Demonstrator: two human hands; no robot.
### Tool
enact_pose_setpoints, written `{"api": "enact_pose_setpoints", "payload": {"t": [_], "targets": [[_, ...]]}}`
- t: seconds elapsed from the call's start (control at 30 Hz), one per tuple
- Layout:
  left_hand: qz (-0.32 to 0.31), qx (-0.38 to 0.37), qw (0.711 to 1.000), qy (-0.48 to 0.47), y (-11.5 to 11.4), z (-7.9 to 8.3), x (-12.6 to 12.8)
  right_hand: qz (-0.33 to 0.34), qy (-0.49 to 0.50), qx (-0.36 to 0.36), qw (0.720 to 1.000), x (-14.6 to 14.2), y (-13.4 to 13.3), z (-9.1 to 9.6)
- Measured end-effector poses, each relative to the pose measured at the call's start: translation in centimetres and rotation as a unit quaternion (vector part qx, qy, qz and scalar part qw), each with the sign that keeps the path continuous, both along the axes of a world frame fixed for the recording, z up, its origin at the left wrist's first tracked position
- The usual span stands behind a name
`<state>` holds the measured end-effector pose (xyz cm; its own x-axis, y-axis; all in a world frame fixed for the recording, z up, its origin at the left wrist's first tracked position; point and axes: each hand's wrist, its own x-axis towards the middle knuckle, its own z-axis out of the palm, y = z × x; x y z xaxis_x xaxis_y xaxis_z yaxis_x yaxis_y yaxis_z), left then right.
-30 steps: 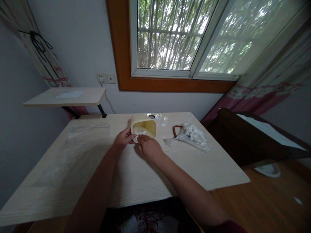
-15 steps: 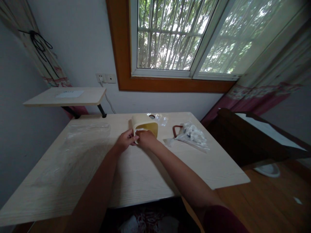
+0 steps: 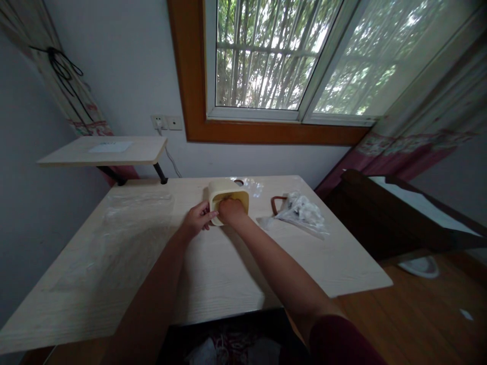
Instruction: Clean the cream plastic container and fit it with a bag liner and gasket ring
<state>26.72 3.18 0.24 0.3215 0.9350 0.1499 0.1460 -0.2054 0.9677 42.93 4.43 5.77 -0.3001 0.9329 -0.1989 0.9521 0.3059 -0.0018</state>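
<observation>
Cream container (image 3: 228, 186): on its side on the pale table (image 3: 323, 268), near the far edge, its mouth facing the person.
Left hand (image 3: 198, 219): closed on the near left rim of the container, thumb in front.
Right hand (image 3: 231, 210): reaching into the mouth; the fingers are hidden inside, so I can't tell whether they grip anything.
Clear bag (image 3: 302, 210): right of the container and apart from it, bunched around whitish contents, a reddish-brown loop (image 3: 279, 204) beside it.
Plastic sheet (image 3: 129, 228): spread flat, left of the hands.
</observation>
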Motion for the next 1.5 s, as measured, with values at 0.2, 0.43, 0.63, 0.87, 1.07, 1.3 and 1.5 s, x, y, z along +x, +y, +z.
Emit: {"api": "enact_pose_setpoints", "payload": {"t": [0.2, 0.43, 0.63, 0.87, 1.07, 1.3, 1.5], "targets": [[0.002, -0.024, 0.999, -0.028, 0.0, 0.0, 0.0, 0.035, 0.052, -0.001, 0.998, -0.2, -0.5, 0.0], [0.025, -0.049, 0.996, -0.066, 0.4, -0.1, -0.1, 0.073, 0.106, 0.006, 0.992, 0.3, -2.2, 0.8], [0.050, -0.077, 0.982, -0.167, 0.4, -0.4, 0.4, 0.129, 0.092, 0.084, 0.984, 0.7, -4.6, 1.8], [0.021, -0.093, 0.970, -0.225, 0.2, -0.7, 1.0, 0.146, 0.072, 0.160, 0.974, 1.6, -5.8, 2.1], [-0.009, -0.143, 0.956, -0.255, -0.3, -0.5, 1.5, 0.179, 0.037, 0.185, 0.966, 2.7, -5.7, 2.2], [0.069, -0.094, 0.979, -0.169, 0.0, -0.3, 0.6, 0.219, 0.017, 0.174, 0.960, 3.5, -6.1, 2.5], [0.228, 0.083, 0.965, -0.097, 1.2, -0.2, -0.8, 0.278, -0.008, 0.184, 0.943, 4.5, -5.8, 2.0]]}}
